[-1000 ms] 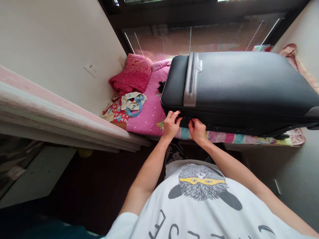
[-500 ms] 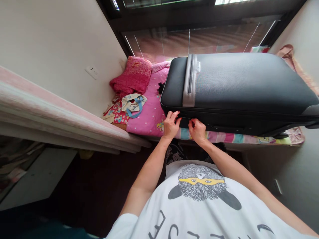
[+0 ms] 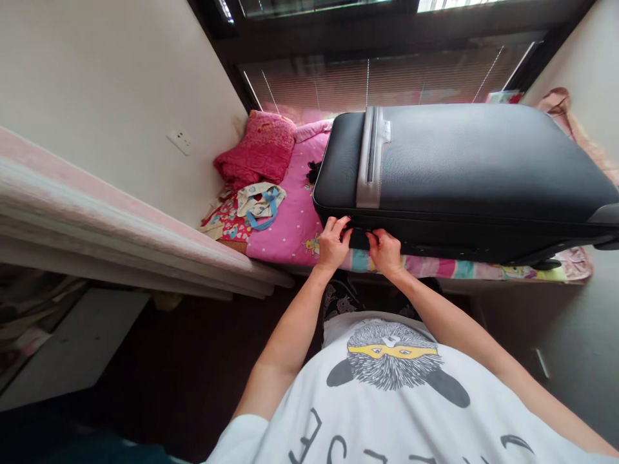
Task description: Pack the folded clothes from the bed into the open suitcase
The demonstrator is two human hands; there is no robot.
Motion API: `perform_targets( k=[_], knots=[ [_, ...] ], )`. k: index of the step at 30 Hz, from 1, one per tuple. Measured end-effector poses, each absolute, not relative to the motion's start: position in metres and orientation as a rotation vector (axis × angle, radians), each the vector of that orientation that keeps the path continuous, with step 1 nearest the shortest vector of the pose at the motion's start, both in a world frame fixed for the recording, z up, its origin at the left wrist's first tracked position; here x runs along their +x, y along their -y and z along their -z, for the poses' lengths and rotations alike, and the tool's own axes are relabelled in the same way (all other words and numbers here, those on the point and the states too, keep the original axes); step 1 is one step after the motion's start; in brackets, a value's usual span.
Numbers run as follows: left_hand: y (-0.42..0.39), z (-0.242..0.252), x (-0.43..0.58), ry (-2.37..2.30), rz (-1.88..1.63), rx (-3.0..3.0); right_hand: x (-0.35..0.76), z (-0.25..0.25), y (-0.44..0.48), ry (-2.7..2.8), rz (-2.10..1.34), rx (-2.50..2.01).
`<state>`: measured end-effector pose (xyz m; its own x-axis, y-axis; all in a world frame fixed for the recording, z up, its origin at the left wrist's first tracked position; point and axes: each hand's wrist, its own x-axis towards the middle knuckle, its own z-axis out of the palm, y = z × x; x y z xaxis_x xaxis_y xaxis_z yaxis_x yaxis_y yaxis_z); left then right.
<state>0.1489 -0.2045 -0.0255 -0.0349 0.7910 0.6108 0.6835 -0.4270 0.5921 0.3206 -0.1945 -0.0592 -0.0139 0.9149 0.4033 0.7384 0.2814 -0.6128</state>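
A large black suitcase with a grey zipped band lies flat on a pink, patterned bed cover. Both my hands are at its near side, close to the left corner. My left hand is closed, fingertips pinched against the suitcase's edge seam. A short gap to the right of it, my right hand also pinches at the black side. Whatever small part sits between the fingers is too dark and covered to make out.
Behind the suitcase is a window with blinds. A pink cushion and a cloth with blue straps lie to the left. A pale curtain hangs at the left, by a wall socket.
Both hands hold nearly the same place and pose at the suitcase's side. The view has shifted very slightly.
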Motion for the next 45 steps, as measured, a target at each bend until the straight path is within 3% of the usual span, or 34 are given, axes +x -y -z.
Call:
perform_targets(
  k=[13, 45],
  knots=[
    [0.218, 0.035, 0.15, -1.672, -1.67, 1.923, 0.319, 0.061, 0.199, 1.735, -0.229, -1.477],
    [0.232, 0.064, 0.166, -1.761, -1.657, 1.597, 0.316, 0.064, 0.202, 1.689, -0.219, -1.46]
  ],
)
